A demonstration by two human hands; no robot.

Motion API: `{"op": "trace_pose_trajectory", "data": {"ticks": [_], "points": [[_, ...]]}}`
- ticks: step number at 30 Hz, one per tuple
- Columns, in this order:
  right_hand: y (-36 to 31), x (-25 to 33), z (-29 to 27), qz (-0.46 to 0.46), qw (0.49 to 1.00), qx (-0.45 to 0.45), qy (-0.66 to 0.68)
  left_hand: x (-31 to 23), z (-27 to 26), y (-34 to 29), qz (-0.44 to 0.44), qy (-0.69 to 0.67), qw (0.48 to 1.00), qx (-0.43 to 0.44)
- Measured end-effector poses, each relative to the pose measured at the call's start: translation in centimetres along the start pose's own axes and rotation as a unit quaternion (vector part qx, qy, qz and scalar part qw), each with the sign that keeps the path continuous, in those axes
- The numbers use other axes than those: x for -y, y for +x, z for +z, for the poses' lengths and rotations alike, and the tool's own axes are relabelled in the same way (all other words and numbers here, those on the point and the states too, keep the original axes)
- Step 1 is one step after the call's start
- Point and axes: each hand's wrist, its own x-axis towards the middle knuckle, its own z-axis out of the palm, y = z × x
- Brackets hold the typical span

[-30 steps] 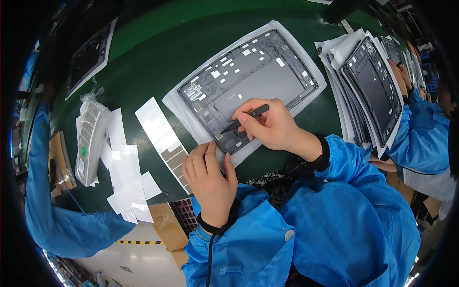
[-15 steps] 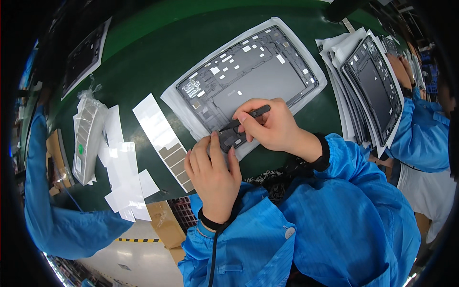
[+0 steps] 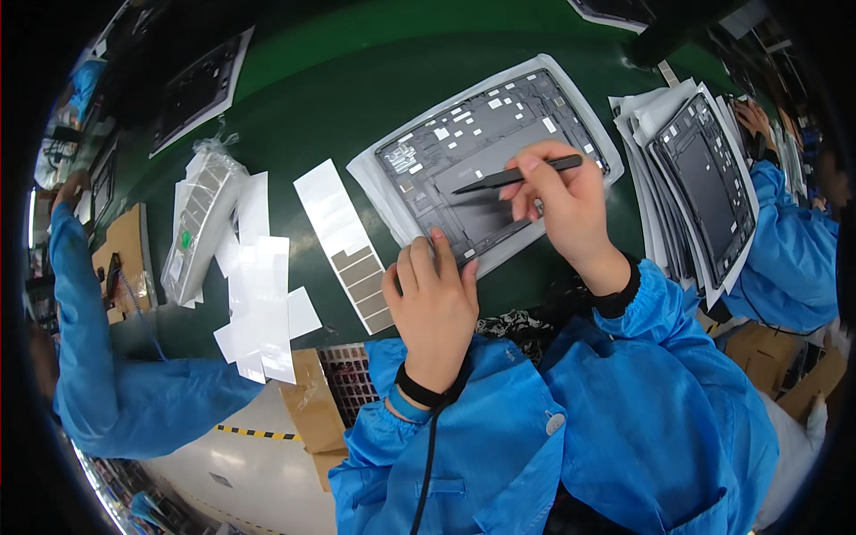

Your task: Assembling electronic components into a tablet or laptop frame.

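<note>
A dark grey tablet housing (image 3: pixel 495 150), dotted with small white pads, lies on a white foam sheet (image 3: pixel 374 183). Black tweezers (image 3: pixel 489 182) are pinched in my right hand (image 3: pixel 562 201); their tips point left over the middle of the housing, and I cannot make out anything between them. My left hand (image 3: pixel 435 299) rests with fingers stretched at the housing's near-left corner, holding nothing. Just left of it lies a white liner strip (image 3: pixel 330 201) with grey-brown adhesive pads (image 3: pixel 364 278) at its near end.
To the right leans a stack of housings (image 3: pixel 700 174) with white sheets between. At left are a plastic-wrapped bundle of pad strips (image 3: pixel 203 223) and loose white liner papers (image 3: pixel 259 303). Another housing (image 3: pixel 201 94) lies far left. Co-workers' blue sleeves (image 3: pixel 780 245) show on both sides.
My right hand has lifted the tweezers away from the near-left corner, up and right over the housing. My left fingers remain at that corner, straighter now. The whole view has shifted.
</note>
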Motion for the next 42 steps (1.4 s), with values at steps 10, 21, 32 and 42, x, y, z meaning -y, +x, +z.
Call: {"op": "trace_pose_trajectory", "data": {"ticks": [10, 21, 32, 42], "points": [[1.3, -2.1, 7.4, 0.098, 0.974, 0.2, -0.052, 1.7, -0.5, -1.1, -0.017, -0.11, 0.993, -0.031], [0.8, -5.2, 11.7, -0.043, 0.948, 0.237, -0.21, 6.3, 1.4, -4.0, -0.035, -0.087, 0.994, -0.054], [-0.2, -6.2, 11.5, -0.031, 0.967, 0.211, -0.137, 6.3, 1.8, -4.3, -0.044, -0.101, 0.992, -0.055], [2.1, 2.0, -5.3, -0.188, 0.964, -0.073, -0.175, 3.8, -2.0, -2.0, -0.046, -0.048, 0.997, -0.044]]}}
